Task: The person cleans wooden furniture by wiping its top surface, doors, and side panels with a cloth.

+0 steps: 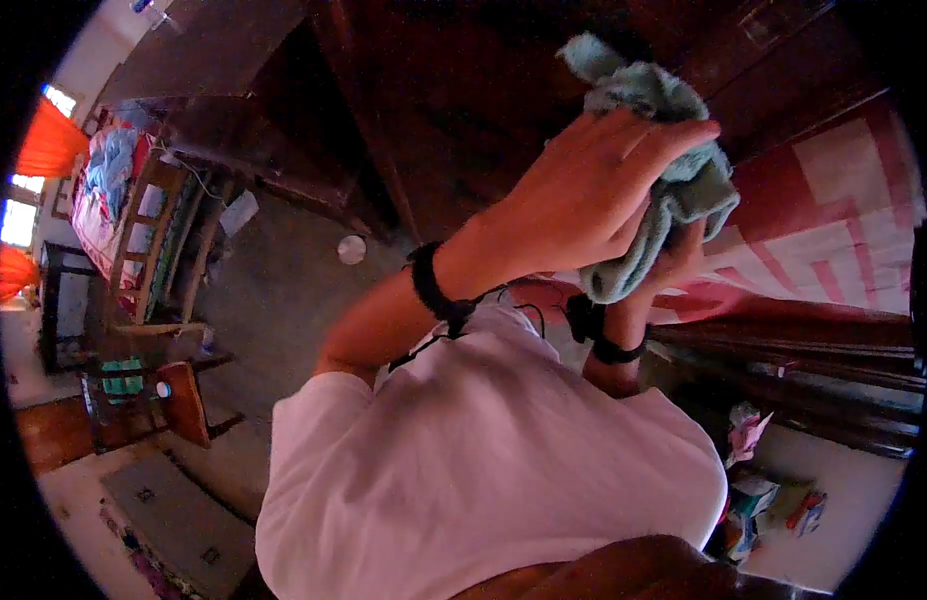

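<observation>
A bunched grey-green cloth (634,255) is held up in front of a dark wooden surface at the upper right. My left hand (599,180) is closed over the cloth, with its thumb pointing right and part of the cloth rising past the knuckles. Lower and partly behind the cloth is my right hand (684,258), closed against its lower folds, with most of its fingers hidden. Dark bands circle both wrists.
Dark wooden furniture (214,60) fills the upper left. Red-and-white patterned fabric (834,210) lies at the right. A pale round object (352,249) rests on the floor. Farther left are a wooden frame (149,250) with piled clothes, a chair (189,400) and orange curtains (52,140).
</observation>
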### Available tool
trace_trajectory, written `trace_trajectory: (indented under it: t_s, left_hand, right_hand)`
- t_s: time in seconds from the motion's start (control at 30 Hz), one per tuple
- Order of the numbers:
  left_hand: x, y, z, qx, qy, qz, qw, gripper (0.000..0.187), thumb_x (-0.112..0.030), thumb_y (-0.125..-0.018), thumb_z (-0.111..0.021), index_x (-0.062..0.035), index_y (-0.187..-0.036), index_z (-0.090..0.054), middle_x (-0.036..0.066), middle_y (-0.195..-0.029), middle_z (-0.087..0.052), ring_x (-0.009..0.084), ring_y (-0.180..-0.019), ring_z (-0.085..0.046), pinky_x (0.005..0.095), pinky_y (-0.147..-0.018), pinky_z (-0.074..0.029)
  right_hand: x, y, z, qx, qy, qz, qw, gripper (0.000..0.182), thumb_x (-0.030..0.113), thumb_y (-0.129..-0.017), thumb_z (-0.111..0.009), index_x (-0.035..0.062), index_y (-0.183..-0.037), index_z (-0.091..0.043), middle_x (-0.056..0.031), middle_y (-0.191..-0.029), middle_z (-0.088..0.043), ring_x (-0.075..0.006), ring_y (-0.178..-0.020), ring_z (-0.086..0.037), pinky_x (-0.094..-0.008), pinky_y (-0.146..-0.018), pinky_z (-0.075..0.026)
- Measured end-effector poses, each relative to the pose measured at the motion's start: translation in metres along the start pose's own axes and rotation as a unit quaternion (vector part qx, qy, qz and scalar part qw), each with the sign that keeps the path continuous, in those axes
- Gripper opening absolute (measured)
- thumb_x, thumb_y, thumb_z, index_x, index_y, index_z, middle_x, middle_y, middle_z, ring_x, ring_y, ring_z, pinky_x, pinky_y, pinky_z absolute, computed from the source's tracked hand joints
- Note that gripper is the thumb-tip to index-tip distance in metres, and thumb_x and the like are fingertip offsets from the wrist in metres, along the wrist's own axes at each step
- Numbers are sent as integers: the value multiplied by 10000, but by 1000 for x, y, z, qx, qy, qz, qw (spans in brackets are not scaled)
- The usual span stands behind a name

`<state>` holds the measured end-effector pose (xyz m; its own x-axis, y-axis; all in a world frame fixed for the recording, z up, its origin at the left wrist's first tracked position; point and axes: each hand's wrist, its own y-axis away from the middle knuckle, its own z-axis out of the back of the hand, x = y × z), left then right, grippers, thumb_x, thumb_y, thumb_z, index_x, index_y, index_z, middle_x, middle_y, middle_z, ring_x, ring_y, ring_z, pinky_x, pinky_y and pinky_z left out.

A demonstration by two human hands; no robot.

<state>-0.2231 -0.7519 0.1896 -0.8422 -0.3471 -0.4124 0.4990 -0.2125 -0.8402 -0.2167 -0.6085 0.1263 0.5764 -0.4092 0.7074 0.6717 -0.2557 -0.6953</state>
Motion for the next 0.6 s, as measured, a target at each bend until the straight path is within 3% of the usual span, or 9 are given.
trace_trajectory:
  t_s: [0.07, 0.13, 0.17, 0.3, 0.47, 0.53, 0.6]
  left_hand:
    - [2, 19, -3, 24, 10, 13, 1000, 648, 46, -748, -519, -67, -1377, -415, 190, -1208, -552, 396, -1059, -530, 450, -943, -412]
    - [4, 40, -6, 62, 60, 124, 989, 641, 54, -749, -514, -49, -1374, -414, 198, -1233, -540, 398, -1105, -519, 445, -992, -392]
    - [7, 48, -8, 70, 75, 136, 985, 645, 65, -740, -510, -34, -1370, -411, 199, -1256, -530, 393, -1143, -508, 434, -1023, -375]
    - [7, 44, -10, 48, 71, 68, 994, 644, 67, -734, -507, -29, -1365, -416, 199, -1262, -525, 394, -1131, -510, 425, -1012, -383]
    - [1, 5, -2, 17, 73, 0, 997, 620, 52, -734, -507, -30, -1345, -439, 202, -1258, -525, 393, -1114, -513, 419, -996, -391]
    - [5, 4, -3, 18, 69, -3, 997, 612, 38, -735, -512, -33, -1339, -445, 200, -1255, -527, 386, -1117, -514, 418, -993, -395]
    - [11, 14, -9, 3, 79, 26, 997, 605, 26, -737, -519, -35, -1335, -450, 198, -1254, -528, 378, -1111, -520, 416, -995, -397]
  right_hand:
    - [-6, 16, -4, -7, -37, -24, 999, 438, 148, -856, -661, -16, -1244, -543, -131, -1095, -676, -176, -917, -638, -327, -823, -504]
    - [-15, 31, -3, 18, -44, -28, 998, 445, 173, -875, -627, -46, -1248, -520, -160, -1161, -642, -226, -1000, -629, -360, -882, -486]
    - [-23, 37, -1, 28, -11, -5, 1000, 454, 212, -891, -596, -69, -1237, -514, -184, -1185, -622, -278, -1039, -624, -371, -899, -473]
    - [-24, 37, 9, 34, 19, 13, 999, 432, 219, -889, -587, -32, -1235, -530, -204, -1107, -649, -309, -1023, -637, -392, -889, -469]
    - [-1, -1, 16, 59, 32, 48, 997, 419, 180, -883, -590, -37, -1238, -535, -186, -1081, -664, -278, -1001, -641, -377, -883, -468]
    - [4, -5, 14, 69, -33, -8, 997, 423, 149, -878, -598, -48, -1245, -525, -177, -1116, -654, -241, -1010, -626, -361, -884, -467]
    - [-9, 4, 7, 56, -11, 46, 997, 436, 142, -871, -617, -49, -1249, -515, -151, -1160, -633, -214, -1020, -608, -354, -890, -470]
